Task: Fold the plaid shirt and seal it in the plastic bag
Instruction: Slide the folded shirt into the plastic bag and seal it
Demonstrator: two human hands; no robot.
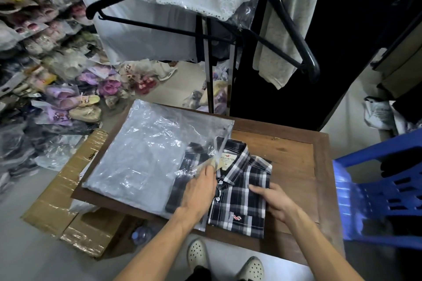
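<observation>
- Head view: the plaid shirt (237, 187) lay folded, collar away from me, on the wooden table (294, 150), with its left portion already under the mouth of the plastic bag (141, 155).
- My left hand (201, 189) was pinching the bag's open edge and lifting the film up over the collar — closed on plastic, not on cloth.
- My right hand (274, 201) rested on the shirt's right edge, fingers curled around the fold; I judged it to be gripping the cloth to push it leftward, though how firmly I could not tell.
- I judged the shirt light and soft, apt to slump out of its fold, so the stiffer collar and stacked side edges seemed the best places to hold.
- The bag looked thin, crinkly and slippery — I reckoned it would cling and bunch unless the mouth stayed spread.
</observation>
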